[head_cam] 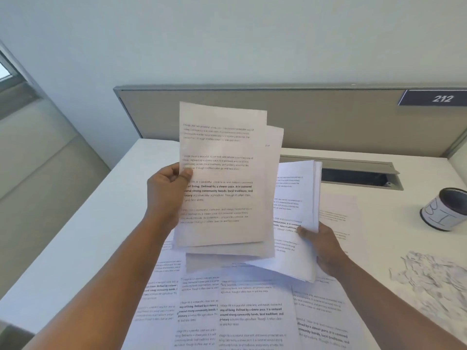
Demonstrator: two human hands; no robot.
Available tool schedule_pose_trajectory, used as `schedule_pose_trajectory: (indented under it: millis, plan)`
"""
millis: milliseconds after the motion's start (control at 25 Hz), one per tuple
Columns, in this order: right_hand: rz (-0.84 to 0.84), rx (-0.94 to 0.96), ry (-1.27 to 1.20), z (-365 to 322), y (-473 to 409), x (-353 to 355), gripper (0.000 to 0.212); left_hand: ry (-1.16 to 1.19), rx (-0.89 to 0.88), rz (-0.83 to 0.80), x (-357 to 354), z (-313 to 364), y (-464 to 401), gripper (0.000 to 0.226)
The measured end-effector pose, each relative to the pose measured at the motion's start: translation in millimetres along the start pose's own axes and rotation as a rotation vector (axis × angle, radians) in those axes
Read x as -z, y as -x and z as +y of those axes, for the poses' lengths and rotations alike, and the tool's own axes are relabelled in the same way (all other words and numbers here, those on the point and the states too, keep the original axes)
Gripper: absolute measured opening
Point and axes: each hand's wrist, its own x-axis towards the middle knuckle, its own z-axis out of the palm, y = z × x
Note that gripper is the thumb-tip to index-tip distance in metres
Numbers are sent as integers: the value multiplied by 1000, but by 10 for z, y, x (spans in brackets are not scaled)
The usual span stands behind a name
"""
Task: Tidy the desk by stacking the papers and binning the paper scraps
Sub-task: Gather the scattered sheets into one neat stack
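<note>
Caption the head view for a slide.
Left hand lifts two printed sheets; right hand holds a paper stack above the desk.

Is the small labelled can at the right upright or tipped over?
Upright: the can stands on its base on the desk, dark open mouth facing up.

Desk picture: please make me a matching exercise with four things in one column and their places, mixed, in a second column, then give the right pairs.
Things:
1. sheets
2. stack
3. scraps
4. can

Places:
A. standing on the desk, far right, by the cable slot
B. held up by the left hand
C. in a pile on the desk, near right
D. gripped at its edge by the right hand

Pairs: 1-B, 2-D, 3-C, 4-A
</note>
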Motion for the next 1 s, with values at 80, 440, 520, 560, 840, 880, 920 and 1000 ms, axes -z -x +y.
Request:
schedule_pose_trajectory:
  millis: [80,440,520,560,840,880,920,1000]
  plan:
    - [-35,-11,-12,-64,160,-60,27,33,128,-15,29,-105,43,16]
    - [-184,-123,-58,-124,727,-337,29,-14,471,-72,334,-621,161,26]
    - [-194,-128,-83,-78,797,-397,31,1,504,-99,405,-706,146,27]
    - [-199,-128,-101,-54,826,-437,34,8,520,-123,433,-748,152,29]
    - [-322,-101,-54,-20,990,-1040,48,107,605,-327,779,-967,226,36]
    - [-342,-88,-28,-21,1000,-1151,46,98,615,-362,856,-1005,210,37]
    - [-348,-77,6,-5,1005,-1276,44,78,618,-392,944,-1055,183,37]
    - [-340,-70,53,56,1008,-1481,41,42,622,-404,1116,-1155,120,39]
